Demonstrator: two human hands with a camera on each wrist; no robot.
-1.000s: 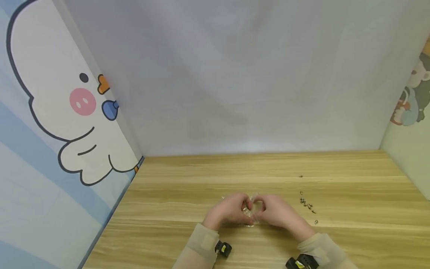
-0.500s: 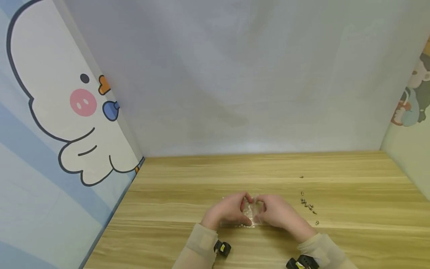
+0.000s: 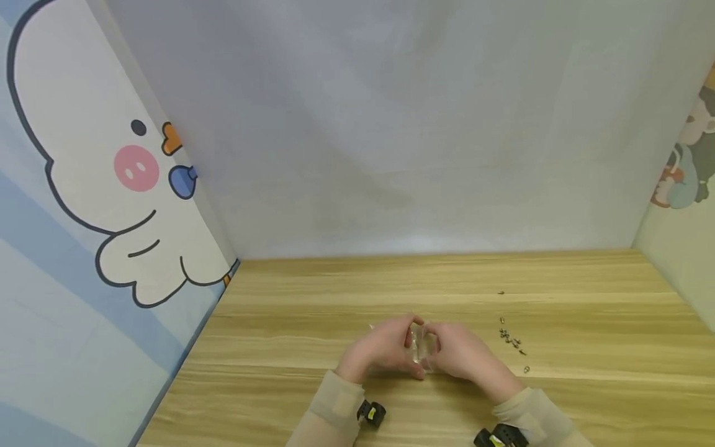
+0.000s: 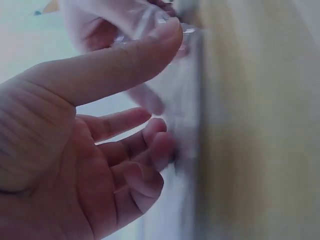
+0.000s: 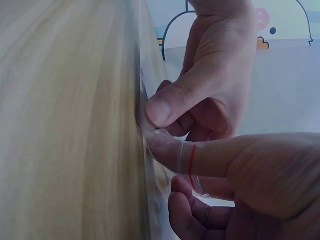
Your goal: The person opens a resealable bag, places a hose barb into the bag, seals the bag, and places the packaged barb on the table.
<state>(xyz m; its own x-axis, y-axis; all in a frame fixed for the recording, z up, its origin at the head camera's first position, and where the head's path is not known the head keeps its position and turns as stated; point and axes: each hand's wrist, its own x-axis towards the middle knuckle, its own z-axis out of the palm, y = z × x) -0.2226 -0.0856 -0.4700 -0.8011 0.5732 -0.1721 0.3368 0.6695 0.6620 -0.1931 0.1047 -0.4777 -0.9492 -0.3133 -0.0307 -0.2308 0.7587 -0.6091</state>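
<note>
A clear plastic zip bag (image 3: 416,351) lies at the table's middle, between the two hands in the head view. The left hand (image 3: 382,346) holds it from the left, its thumb (image 4: 150,47) at the plastic and its other fingers curled by the bag's edge. From the right, the right hand (image 3: 459,351) grips the bag near its mouth. In the right wrist view, clear film and a red seal line (image 5: 192,159) cross the right thumb, which seems to be inside the bag. Any contents are too unclear to tell.
Several small metal screws (image 3: 506,336) lie scattered on the wooden table (image 3: 313,292), right of the hands. A pale backdrop (image 3: 419,155) rises behind the table, with a cartoon-printed panel (image 3: 84,186) at the left.
Both hands stay near the same spot. The left fingertips have shifted slightly toward the right hand, and less of the bag shows between them than half a second ago. The screws have not moved.
</note>
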